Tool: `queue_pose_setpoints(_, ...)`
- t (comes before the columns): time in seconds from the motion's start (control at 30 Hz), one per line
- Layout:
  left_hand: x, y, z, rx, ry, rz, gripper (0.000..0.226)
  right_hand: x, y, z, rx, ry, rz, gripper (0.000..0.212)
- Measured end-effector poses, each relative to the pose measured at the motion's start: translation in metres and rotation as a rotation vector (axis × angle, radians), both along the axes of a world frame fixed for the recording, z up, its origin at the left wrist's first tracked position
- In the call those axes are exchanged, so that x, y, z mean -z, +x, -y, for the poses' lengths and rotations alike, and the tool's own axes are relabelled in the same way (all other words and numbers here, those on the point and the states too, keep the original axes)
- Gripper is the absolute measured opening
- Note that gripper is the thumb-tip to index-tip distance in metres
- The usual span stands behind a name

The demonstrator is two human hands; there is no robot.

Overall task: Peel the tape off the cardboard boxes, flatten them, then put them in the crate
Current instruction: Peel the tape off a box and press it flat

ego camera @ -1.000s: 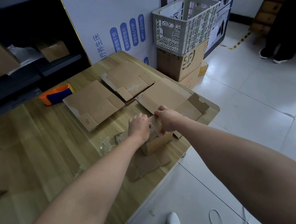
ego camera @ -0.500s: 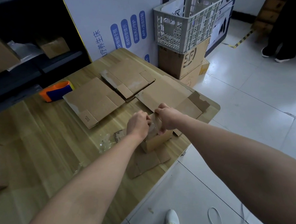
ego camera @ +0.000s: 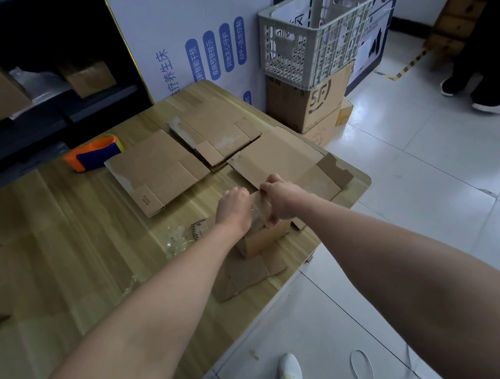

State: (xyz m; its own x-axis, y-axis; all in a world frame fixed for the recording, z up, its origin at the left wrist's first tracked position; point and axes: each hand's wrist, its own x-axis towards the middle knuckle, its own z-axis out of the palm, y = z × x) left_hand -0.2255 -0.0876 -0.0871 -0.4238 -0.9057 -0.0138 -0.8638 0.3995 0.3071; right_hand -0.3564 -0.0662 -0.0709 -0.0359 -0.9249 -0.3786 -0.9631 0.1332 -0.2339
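Note:
A small upright cardboard box (ego camera: pixel 265 239) stands near the table's right front edge, on a flattened piece of cardboard (ego camera: pixel 248 276). My left hand (ego camera: pixel 234 209) grips the box's top on the left side. My right hand (ego camera: pixel 280 200) pinches clear tape (ego camera: pixel 258 216) at the box's top, fingers curled. Three flattened boxes lie behind: one at left (ego camera: pixel 155 171), one in the middle (ego camera: pixel 215 130), one at right (ego camera: pixel 286 163). The grey plastic crate (ego camera: pixel 316 34) sits on stacked cartons beyond the table.
An orange and blue tape dispenser (ego camera: pixel 94 152) lies at the table's back. Crumpled clear tape (ego camera: pixel 177 243) lies left of the box. Stacked cartons (ego camera: pixel 310 101) stand on the tiled floor. A person's legs (ego camera: pixel 483 84) are at far right. Dark shelves hold boxes at left.
Both hands stay at the box's top with only slight shifts; the view has tilted a little.

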Motion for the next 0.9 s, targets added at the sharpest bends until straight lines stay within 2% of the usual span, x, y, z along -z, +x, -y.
queue_pose_setpoints(0.13, 0.001, -0.002, 0.001, 0.098, -0.036, 0.161, 0.029, 0.001, 0.000, -0.001, 0.002, -0.011, -0.015, 0.088)
queue_pose_setpoints(0.23, 0.000, 0.006, -0.001, 0.139, 0.031, 0.105, 0.020, 0.003, -0.002, 0.000, 0.002, -0.012, -0.011, 0.087)
queue_pose_setpoints(0.3, 0.003, 0.019, -0.005, 0.136, 0.081, -0.021, 0.010, 0.004, -0.003, 0.002, 0.000, -0.005, 0.000, 0.087)
queue_pose_setpoints(0.4, 0.007, 0.033, -0.013, 0.085, 0.139, -0.245, 0.019, 0.004, -0.005, 0.004, -0.001, -0.008, 0.007, 0.088)
queue_pose_setpoints(0.53, 0.004, 0.038, -0.023, 0.050, 0.230, -0.406, 0.016, 0.004, -0.005, 0.006, -0.001, -0.011, -0.017, 0.086)
queue_pose_setpoints(0.77, -0.014, 0.061, -0.030, -0.307, 0.513, -0.977, 0.018, 0.002, -0.009, 0.002, 0.040, 0.020, -0.015, 0.084)
queue_pose_setpoints(0.83, -0.016, 0.062, -0.035, -0.371, 0.619, -1.049, 0.023, -0.001, -0.003, 0.000, 0.030, 0.021, -0.061, 0.083)
queue_pose_setpoints(0.9, -0.018, 0.059, -0.037, -0.430, 0.631, -1.098, 0.028, -0.005, 0.003, -0.002, -0.023, 0.021, -0.125, 0.090)
